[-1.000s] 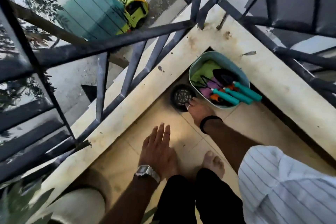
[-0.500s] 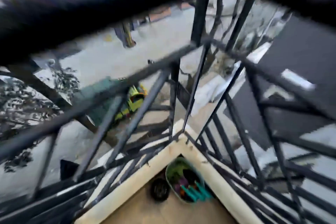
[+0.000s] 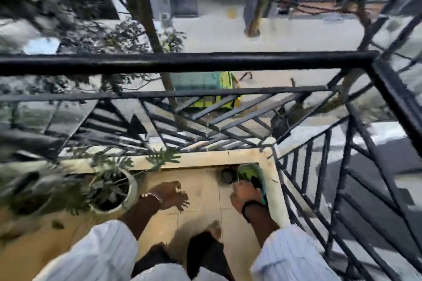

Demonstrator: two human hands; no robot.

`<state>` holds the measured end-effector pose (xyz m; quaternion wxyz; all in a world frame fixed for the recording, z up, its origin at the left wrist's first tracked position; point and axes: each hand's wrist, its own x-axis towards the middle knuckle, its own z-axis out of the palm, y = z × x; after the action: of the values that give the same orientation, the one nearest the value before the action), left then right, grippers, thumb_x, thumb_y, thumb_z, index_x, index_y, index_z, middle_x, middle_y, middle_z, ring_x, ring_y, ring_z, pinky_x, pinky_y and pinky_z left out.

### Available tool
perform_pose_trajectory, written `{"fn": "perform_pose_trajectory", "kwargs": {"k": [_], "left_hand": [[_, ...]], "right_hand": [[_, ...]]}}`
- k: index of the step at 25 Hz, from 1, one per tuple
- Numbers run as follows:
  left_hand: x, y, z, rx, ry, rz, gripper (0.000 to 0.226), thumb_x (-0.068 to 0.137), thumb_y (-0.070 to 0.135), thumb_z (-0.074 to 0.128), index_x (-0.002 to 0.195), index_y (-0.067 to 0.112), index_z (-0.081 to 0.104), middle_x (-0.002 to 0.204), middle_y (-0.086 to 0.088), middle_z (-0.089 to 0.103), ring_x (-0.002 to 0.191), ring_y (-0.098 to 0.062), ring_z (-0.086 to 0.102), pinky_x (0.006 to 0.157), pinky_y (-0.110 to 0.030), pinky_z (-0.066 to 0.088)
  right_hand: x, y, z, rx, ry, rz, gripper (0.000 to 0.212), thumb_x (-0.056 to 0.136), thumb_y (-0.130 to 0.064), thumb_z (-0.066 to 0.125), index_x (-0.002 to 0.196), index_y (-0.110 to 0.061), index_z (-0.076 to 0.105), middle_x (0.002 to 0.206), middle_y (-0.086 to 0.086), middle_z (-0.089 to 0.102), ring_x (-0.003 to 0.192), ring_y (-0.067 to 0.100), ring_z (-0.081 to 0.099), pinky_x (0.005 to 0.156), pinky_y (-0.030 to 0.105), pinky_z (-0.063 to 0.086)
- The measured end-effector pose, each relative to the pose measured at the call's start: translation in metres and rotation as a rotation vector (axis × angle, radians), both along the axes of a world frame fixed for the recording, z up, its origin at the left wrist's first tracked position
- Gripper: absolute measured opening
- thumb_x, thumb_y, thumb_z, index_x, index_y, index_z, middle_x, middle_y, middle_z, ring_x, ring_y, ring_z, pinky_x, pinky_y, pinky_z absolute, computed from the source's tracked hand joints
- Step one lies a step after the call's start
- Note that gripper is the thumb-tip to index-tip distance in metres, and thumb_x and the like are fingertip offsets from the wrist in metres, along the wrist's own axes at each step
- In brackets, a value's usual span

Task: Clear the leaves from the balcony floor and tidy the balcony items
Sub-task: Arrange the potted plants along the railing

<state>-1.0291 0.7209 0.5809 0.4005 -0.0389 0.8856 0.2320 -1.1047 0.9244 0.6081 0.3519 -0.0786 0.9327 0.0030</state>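
- While the view is smeared by blur, the black railing (image 3: 182, 61) spans the frame from 9 to 3 o'clock and turns a corner at 2 o'clock.
- Tiled balcony floor (image 3: 201, 189) lies at 6 o'clock, inside a pale ledge (image 3: 205, 158).
- At 8 o'clock a white plant pot (image 3: 127, 198) stands on the floor, against the ledge.
- In the corner at 5 o'clock sits the teal tub (image 3: 260, 178), green stuff inside; a small black round thing (image 3: 227, 175) is just beside it at its 9 o'clock.
- Right hand (image 3: 245, 196), the grip closed on the tub's near rim.
- Left hand (image 3: 170, 195) hovers over the floor, fingers spread and slightly bent, holding nothing.
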Motion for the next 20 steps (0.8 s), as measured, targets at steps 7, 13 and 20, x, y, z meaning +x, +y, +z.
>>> {"fn": "perform_pose_trajectory", "kwargs": {"k": [7,13,20], "left_hand": [[0.112,-0.193,0.033,-0.316,0.127,0.354,0.064,0.090,0.058,0.038,0.141,0.022,0.049,0.145,-0.006,0.051,0.132,-0.027,0.047,0.106,-0.036,0.041],[0.246,-0.274,0.043,-0.300,0.070,0.603,0.056,0.093,0.054,0.044,0.138,0.023,0.052,0.146,-0.006,0.050,0.134,-0.026,0.045,0.108,-0.031,0.037],[0.408,-0.379,0.037,-0.289,0.082,0.844,0.060,0.084,0.060,0.037,0.129,0.026,0.058,0.137,-0.007,0.054,0.124,-0.031,0.051,0.102,-0.040,0.045]], "right_hand": [[0.026,-0.120,0.022,0.032,-0.063,0.277,0.053,0.091,-0.046,0.044,0.141,-0.028,0.047,0.149,0.005,0.042,0.136,0.030,0.040,0.109,0.048,0.032],[0.107,-0.269,0.052,0.016,0.016,0.556,0.046,0.097,-0.042,0.042,0.139,-0.024,0.049,0.141,0.007,0.047,0.130,0.030,0.043,0.104,0.048,0.034],[0.227,-0.412,0.055,0.025,0.025,0.781,0.044,0.094,-0.042,0.047,0.135,-0.026,0.055,0.140,0.004,0.052,0.129,0.029,0.048,0.105,0.048,0.035]]}}
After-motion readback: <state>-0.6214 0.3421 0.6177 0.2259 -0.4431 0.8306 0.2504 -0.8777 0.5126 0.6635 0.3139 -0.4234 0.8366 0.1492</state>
